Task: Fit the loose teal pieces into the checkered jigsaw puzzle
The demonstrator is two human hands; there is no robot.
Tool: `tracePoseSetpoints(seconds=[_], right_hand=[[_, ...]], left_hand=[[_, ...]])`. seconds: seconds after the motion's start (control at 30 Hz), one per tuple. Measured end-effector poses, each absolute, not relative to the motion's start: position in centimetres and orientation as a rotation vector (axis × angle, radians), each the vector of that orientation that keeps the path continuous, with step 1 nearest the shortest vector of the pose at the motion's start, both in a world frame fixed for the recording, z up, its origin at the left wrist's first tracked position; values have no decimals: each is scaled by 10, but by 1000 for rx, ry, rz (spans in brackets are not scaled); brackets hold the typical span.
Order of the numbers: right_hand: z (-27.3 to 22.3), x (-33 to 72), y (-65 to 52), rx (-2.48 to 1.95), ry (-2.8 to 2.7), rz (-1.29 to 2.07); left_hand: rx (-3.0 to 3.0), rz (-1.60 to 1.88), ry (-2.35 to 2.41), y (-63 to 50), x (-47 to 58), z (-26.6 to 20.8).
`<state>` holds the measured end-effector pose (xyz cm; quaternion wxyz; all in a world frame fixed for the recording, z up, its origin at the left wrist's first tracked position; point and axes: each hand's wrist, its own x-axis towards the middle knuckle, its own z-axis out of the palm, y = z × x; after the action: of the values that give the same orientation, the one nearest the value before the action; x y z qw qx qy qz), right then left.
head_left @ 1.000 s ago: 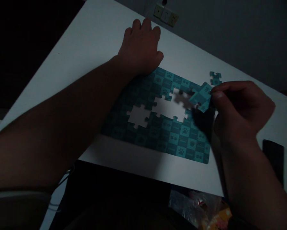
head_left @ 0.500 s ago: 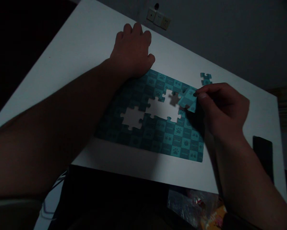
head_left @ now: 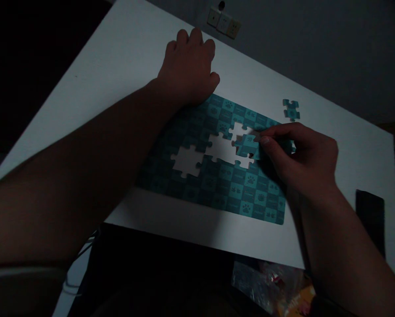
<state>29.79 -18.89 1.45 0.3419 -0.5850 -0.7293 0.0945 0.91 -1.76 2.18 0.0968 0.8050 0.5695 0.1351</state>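
A teal jigsaw puzzle (head_left: 230,193), checkered with paw prints, lies face up on the table with gaps in its middle showing white. My right hand (head_left: 303,154) pinches a teal puzzle piece (head_left: 248,144) between thumb and forefinger. The piece is tilted over the right-hand gap, partly covering it. My left hand (head_left: 191,66) rests palm down at the puzzle's far edge, holding nothing; its fingers are bent and spread, tips hidden, thumb apart. Beyond my right hand, a loose puzzle piece (head_left: 291,110) lies on the table, and more teal shows partly behind the fingers.
The white table (head_left: 111,66) stands against a grey wall with sockets (head_left: 224,23). A dark flat phone-like object (head_left: 371,222) lies at the right, beside my right forearm. Below the table's near edge are clear plastic packaging (head_left: 257,284) and some cables (head_left: 72,286).
My right hand has moved the piece left and lower, over the gap. The loose piece behind it shows more fully. My left hand stays at the puzzle's far edge; the view has shifted slightly.
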Motion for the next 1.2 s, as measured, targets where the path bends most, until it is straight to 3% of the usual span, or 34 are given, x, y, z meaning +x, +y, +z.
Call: tracePoseSetpoints(seconds=[1.0, 1.2], right_hand=[[20, 291, -189, -1511, -1928, 198], [8, 296, -181, -1413, -1634, 127]], left_hand=[[2427, 423, 1688, -21, 13, 22], [2459, 460, 1674, -21, 12, 21]])
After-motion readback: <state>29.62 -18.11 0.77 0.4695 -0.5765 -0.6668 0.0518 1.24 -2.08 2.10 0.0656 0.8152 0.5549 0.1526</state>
